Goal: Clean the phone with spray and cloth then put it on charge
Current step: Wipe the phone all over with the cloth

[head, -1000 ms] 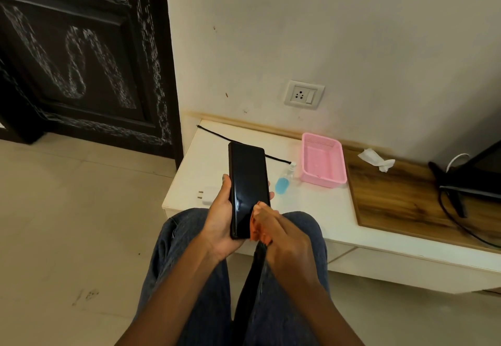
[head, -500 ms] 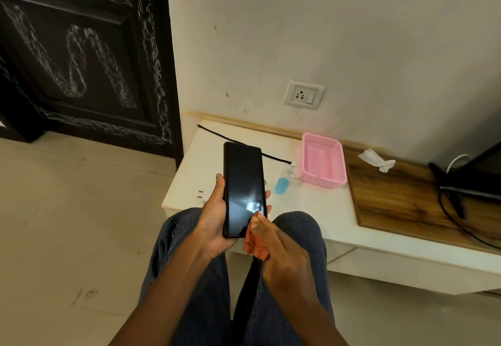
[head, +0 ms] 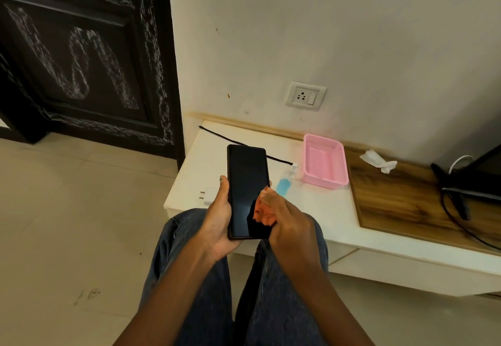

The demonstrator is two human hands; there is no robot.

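Note:
My left hand (head: 218, 219) grips a black phone (head: 245, 183) upright over my knees, screen facing me, thumb on its left edge. My right hand (head: 291, 226) pinches a small orange cloth (head: 264, 211) and presses it on the lower right part of the screen. A small spray bottle with blue liquid (head: 284, 184) lies on the white table (head: 325, 210) just behind the phone. A white charger plug (head: 208, 194) sits at the table's front left corner, and a black cable (head: 235, 142) runs across the table behind the phone. A wall socket (head: 306, 96) is above the table.
A pink plastic basket (head: 325, 161) stands to the right of the bottle. A crumpled white tissue (head: 378, 160) lies on a wooden board (head: 406, 202). A dark screen with cables (head: 477, 180) stands at the far right. A black door (head: 81, 61) is on the left.
My right hand has slid the orange cloth from the phone's bottom edge up onto the lower right of the screen. My left hand has shifted the phone slightly left.

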